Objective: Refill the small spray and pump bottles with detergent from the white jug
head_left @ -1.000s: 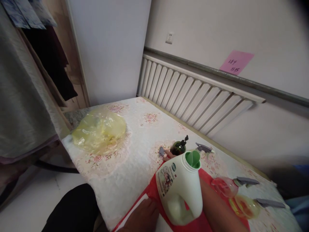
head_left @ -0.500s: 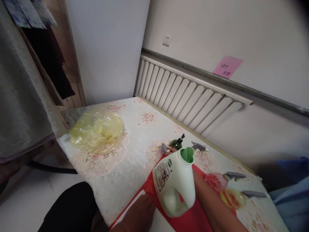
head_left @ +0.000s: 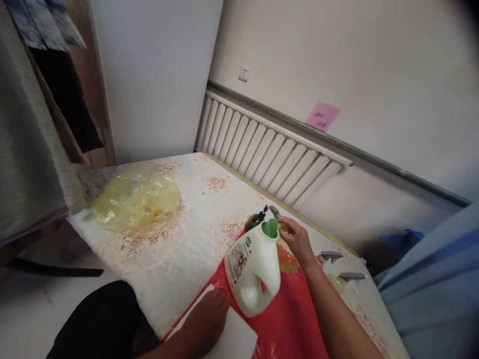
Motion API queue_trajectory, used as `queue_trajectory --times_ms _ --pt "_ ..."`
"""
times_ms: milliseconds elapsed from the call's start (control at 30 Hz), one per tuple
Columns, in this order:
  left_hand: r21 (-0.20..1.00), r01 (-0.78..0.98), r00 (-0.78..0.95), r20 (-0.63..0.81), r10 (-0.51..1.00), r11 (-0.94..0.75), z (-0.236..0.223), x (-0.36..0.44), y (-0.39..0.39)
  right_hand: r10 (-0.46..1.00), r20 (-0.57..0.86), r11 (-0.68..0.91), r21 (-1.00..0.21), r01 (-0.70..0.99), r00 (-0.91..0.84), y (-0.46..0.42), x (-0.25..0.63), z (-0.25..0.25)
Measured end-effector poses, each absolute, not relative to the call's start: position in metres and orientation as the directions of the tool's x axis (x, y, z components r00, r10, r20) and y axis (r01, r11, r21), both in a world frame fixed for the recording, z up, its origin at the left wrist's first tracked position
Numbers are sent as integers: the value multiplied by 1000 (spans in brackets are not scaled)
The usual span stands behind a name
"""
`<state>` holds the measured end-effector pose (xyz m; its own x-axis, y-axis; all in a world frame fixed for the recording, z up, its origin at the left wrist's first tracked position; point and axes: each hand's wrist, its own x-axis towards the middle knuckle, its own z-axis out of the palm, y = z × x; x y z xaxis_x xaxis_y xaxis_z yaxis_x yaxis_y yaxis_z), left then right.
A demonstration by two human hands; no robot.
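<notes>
A pale green detergent jug stands uncapped on a red plastic sheet, its green pouring spout exposed. Just behind it, my right hand pinches the collar of a grey trigger spray head. Below those fingers is a yellow-orange spray bottle, partly behind the jug; whether head and bottle are joined is hidden. My left hand is closed, resting on a white sheet in front of the jug, fingertips mostly out of sight.
A dark green bottle with a black top stands behind the jug. Past my right forearm lie spray bottles with grey triggers. A crumpled yellow plastic bag rests on the far left of the flowered tablecloth. A radiator lines the wall.
My right hand has come out from behind the jug to its right side and now grips the grey spray head. My left hand stays on the white sheet. The view has shifted right.
</notes>
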<state>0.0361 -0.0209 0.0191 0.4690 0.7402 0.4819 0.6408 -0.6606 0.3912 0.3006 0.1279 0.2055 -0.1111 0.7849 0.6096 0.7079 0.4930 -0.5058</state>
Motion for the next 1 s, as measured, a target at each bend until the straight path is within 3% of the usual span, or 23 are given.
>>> queue_trajectory --times_ms 167,300,500,600,700,833,1000 --pt "365 649 532 409 741 -667 18 35 -20 753 652 386 -544 745 87 72 328 225" --pt "371 639 574 354 739 -674 21 32 -16 734 615 289 -666 687 287 12 332 223" --pt "520 597 567 266 780 -611 42 42 -21 742 513 255 -811 526 432 -67 311 199" --pt "759 440 522 219 824 -480 67 59 -41 753 459 261 -867 425 472 -94 293 181" --pt "952 130 581 154 800 -277 95 77 -67 773 409 285 -907 312 485 -112 271 167" --pt "983 -178 711 165 683 -53 120 90 -92 772 371 290 -928 234 516 -128 244 157" --pt "978 -209 733 155 662 2 130 89 -106 779 323 266 -946 184 537 -142 231 151"
